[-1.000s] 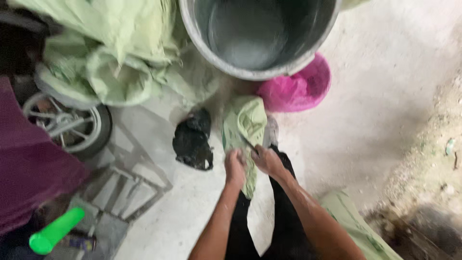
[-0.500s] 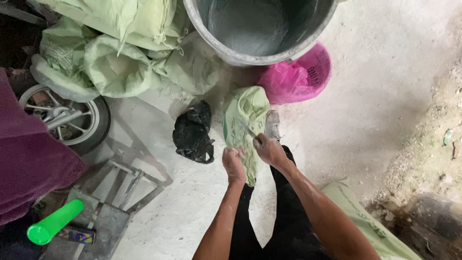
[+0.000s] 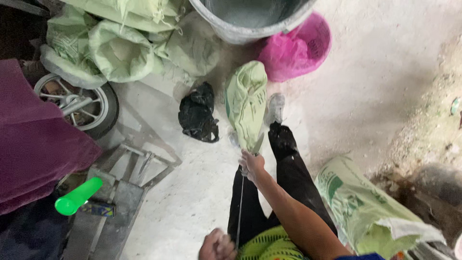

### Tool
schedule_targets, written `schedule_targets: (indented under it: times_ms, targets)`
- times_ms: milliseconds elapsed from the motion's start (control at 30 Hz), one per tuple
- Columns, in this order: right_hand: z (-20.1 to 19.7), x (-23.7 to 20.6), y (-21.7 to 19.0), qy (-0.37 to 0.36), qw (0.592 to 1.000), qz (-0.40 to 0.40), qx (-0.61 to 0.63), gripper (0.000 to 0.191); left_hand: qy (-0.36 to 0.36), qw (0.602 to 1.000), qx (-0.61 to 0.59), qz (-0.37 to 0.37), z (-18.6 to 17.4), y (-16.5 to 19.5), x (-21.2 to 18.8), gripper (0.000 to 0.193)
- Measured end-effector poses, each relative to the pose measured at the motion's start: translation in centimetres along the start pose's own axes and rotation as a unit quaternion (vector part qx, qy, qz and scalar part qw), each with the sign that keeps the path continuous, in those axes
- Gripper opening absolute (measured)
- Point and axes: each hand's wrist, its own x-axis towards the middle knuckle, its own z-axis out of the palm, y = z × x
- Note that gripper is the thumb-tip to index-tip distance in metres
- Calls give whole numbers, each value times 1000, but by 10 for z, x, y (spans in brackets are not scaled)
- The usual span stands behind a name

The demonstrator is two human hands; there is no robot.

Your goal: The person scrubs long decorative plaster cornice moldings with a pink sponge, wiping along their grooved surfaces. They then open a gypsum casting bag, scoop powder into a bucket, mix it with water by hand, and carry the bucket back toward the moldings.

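Right hand [image 3: 251,162] gripping green sack [image 3: 246,103] mouth, sack lying lengthwise beyond it; left hand [image 3: 216,244] clenching string [image 3: 239,207], nearer body

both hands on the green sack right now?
No: only the right hand grips the green sack at its end, while the left hand is drawn back near the body, holding a thin string.

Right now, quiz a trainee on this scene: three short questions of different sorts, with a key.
1. True or false: the right hand grips the end of the light green sack.
2. What runs taut between the right hand and the left hand?
3. The pink basket lies: A) beside the grey tub, B) on the wheel.

Key: 1 true; 2 a thin string; 3 A.
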Motion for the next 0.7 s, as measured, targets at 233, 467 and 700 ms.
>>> schedule_targets:
  times_ms: [233, 467, 700]
  targets:
    - [-20, -1, -3, 47, 996, 20, -71, 12, -194, 968, 102, -124, -61, 61, -38, 26]
    - [-70, -27, -10, -175, 981, 80, 35, 13, 286, 899, 328, -53, 65, 61, 70, 55]
    - [-108, -135, -61, -318, 945, 75, 3, 15, 5, 927, 370, 54, 288, 73, 224, 44]
